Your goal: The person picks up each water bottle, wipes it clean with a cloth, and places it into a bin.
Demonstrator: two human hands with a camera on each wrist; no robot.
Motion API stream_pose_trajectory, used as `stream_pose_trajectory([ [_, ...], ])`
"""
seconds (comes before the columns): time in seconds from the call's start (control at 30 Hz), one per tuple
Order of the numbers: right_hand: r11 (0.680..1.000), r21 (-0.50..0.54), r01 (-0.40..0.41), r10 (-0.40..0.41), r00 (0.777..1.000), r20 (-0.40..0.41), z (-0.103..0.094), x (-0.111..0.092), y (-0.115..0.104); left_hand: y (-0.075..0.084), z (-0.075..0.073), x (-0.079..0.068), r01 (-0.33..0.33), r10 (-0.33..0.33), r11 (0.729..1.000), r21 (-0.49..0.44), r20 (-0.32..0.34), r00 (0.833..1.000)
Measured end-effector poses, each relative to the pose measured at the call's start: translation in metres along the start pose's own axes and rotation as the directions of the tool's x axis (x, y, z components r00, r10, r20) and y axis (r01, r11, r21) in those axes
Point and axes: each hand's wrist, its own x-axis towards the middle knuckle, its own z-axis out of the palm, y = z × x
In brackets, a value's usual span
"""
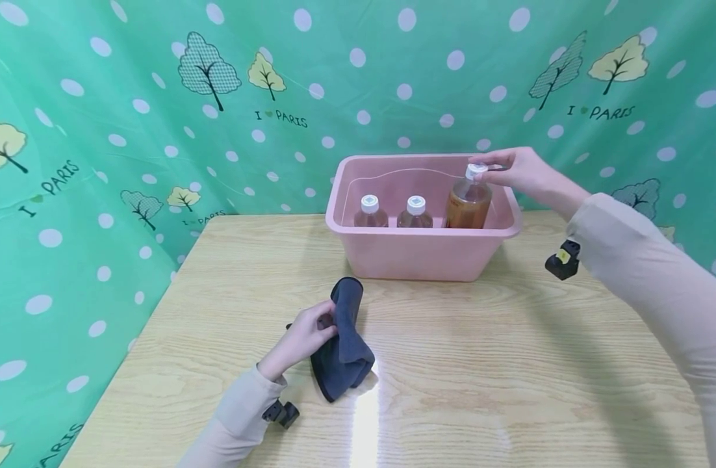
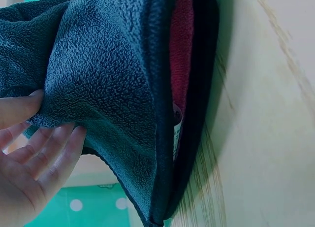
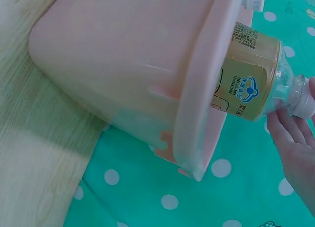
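Note:
My right hand grips the white cap of a bottle with a tan label, at the right end of a pink bin. The bottle's lower part is hidden behind the bin's front wall; in the right wrist view the label shows above the rim. Two more white-capped bottles stand in the bin, one in the middle and one at the left. On the table in front, my left hand pinches a folded dark grey cloth. Its fuzzy surface fills much of the left wrist view.
The pink bin stands at the back of a light wooden table. A green dotted curtain hangs right behind it and along the left side. Small black cameras are strapped at both wrists.

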Motion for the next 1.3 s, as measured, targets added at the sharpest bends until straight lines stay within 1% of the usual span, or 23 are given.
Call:
stream_pose_trajectory([
  [0.2, 1.000, 0.020, -0.007, 0.007, 1.000, 0.021, 0.005, 0.001, 0.002, -0.001, 0.001, 0.000, -0.007, 0.007, 1.000, -0.006, 0.004, 1.000],
  [0.47, 0.999, -0.036, 0.014, -0.013, 0.999, 0.030, 0.012, 0.006, 0.007, -0.001, 0.002, -0.001, -0.005, 0.006, 1.000, -0.008, 0.012, 1.000],
  [0.73, 1.000, -0.029, 0.004, -0.002, 0.999, 0.038, 0.017, 0.004, 0.010, 0.001, 0.003, -0.002, 0.004, -0.003, 1.000, -0.025, 0.015, 1.000],
  [0.87, 1.000, -0.025, 0.011, -0.010, 0.999, 0.044, 0.019, 0.004, 0.011, 0.000, 0.003, -0.002, 0.004, -0.004, 1.000, -0.023, 0.017, 1.000],
  [1.1, 0.999, -0.029, 0.019, -0.018, 0.999, 0.048, 0.022, 0.007, 0.013, -0.001, 0.003, -0.002, 0.027, -0.026, 0.999, -0.034, 0.020, 0.999],
  [1.3, 1.000, -0.026, 0.013, -0.012, 0.999, 0.040, 0.025, 0.007, 0.017, -0.001, 0.003, -0.002, 0.025, -0.025, 0.999, -0.020, 0.016, 1.000],
])
